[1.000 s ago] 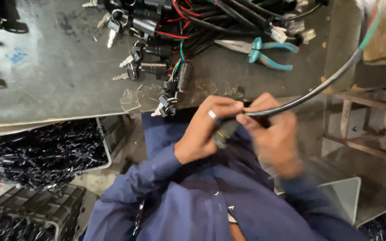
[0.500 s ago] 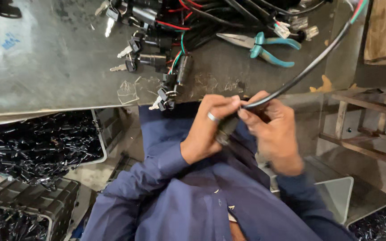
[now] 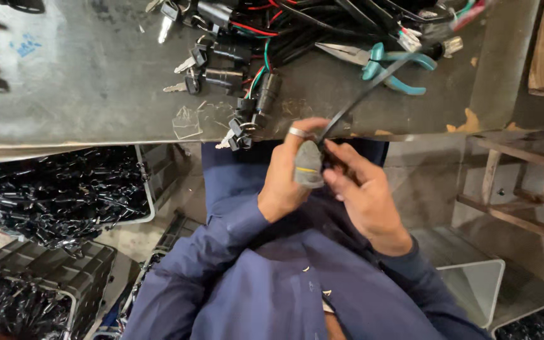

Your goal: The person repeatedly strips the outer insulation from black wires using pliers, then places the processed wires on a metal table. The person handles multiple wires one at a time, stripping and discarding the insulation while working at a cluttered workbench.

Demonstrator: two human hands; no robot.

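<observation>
My left hand (image 3: pixel 288 173), with a ring and a grey cover on the thumb, and my right hand (image 3: pixel 363 192) meet just below the edge of the metal workbench (image 3: pixel 83 82). Both pinch the near end of a black sheathed cable (image 3: pixel 363 94). The cable runs up and to the right over the bench toward a pile of wires (image 3: pixel 322 19). The small part between my fingers is hidden by them. Key-lock switches with keys (image 3: pixel 221 72) lie on the bench just above my left hand.
Teal-handled pliers (image 3: pixel 385 63) lie on the bench at upper right. Crates of black bagged parts (image 3: pixel 51 195) stand on the floor at left. A wooden frame (image 3: pixel 511 189) and light bins (image 3: pixel 473 289) are at right.
The cable's far end has swung left and now lies steeper over the pliers. My hands stayed together on its near end, and my left thumb now shows its grey cover.
</observation>
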